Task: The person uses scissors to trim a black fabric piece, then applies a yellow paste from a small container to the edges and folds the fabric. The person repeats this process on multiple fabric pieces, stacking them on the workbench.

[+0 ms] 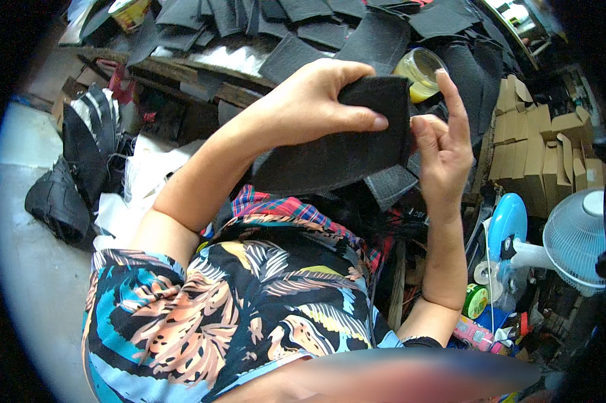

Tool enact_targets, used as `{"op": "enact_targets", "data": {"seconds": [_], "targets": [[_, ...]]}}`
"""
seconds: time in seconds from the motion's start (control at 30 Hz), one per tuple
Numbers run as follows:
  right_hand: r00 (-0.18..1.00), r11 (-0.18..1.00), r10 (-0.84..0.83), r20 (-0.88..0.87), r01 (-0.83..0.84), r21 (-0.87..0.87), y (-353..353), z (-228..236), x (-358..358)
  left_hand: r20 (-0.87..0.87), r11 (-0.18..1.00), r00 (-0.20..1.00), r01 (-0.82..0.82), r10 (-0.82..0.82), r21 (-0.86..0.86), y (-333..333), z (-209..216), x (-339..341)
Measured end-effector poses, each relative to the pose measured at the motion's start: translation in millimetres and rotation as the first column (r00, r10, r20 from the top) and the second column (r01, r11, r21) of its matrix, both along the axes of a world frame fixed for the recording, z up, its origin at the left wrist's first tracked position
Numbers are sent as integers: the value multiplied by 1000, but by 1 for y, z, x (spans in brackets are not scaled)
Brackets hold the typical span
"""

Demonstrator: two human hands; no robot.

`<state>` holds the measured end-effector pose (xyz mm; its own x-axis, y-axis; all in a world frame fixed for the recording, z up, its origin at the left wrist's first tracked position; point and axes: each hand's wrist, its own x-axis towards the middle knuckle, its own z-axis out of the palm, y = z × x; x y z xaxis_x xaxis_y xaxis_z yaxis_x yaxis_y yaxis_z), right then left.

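My left hand [323, 101] grips a black felt-like fabric piece [336, 151], thumb on the near face and fingers behind it. The piece is tilted, with a straight edge at the right and a rounded end at the left. At that straight edge my right hand [444, 151] is closed in a pinch, its index finger stretched upward. Whatever lies between the pinching fingertips is too small to make out. Just behind the hands, a clear jar [422, 70] with yellow contents lies tilted among black pieces.
Many black fabric pieces [303, 57] cover the workbench ahead. Folded cardboard boxes [538, 138] stand at the right, above a blue-and-white fan [575, 238]. A bundle of black pieces [64, 198] lies at the left. Plaid cloth [296, 218] covers my lap.
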<state>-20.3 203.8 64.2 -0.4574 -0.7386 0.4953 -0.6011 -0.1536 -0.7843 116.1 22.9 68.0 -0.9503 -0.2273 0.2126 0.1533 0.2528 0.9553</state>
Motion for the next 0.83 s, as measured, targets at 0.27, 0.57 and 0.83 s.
{"op": "enact_targets", "data": {"seconds": [0.27,0.57,0.83], "targets": [[933,991,131,-337,-121,49,5,11,-19,110,926,983,96,-145,364,-2,-18,-4],[828,997,-74,-555,77,-17,-1,11,-10,159,868,962,119,-221,482,3,-12,1],[930,978,206,-305,-188,88,-2,1,-25,121,849,973,105,-194,517,10,-8,7]]}}
